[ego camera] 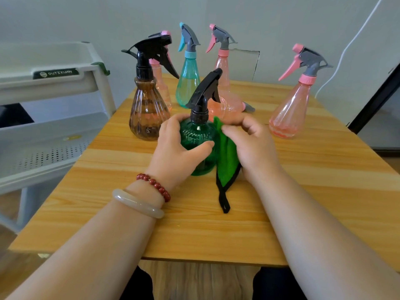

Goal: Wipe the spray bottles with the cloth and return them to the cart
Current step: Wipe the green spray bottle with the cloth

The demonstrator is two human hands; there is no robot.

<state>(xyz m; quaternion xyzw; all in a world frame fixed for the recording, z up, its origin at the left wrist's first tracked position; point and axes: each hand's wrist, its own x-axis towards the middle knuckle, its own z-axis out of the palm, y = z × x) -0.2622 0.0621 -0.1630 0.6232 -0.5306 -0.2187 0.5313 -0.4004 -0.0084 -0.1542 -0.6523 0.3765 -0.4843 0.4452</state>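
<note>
1. On the wooden table [194, 234] I count six standing spray bottles: one green, one brown, one teal and three pink.
2. Nearest the person, the green bottle [198, 135] stands upright. The left hand [173, 152] grips its round body, fingers curled round the far side and thumb across the front.
3. One green cloth [227, 161] with black edging hangs against that bottle's right side. The right hand [255, 146] pinches its top edge between bent fingers and thumb.
4. Further back stand the brown bottle [147, 113], the teal bottle [187, 83], the left pink bottle [161, 83] behind the brown one, and the middle pink bottle [223, 68].
5. Well apart on the right stands the right pink bottle [292, 109].
6. One white cart [54, 83] stands just beside the table's left edge.
7. Two bracelets circle the left wrist: red beads [155, 185] and a pale bangle [136, 203].
</note>
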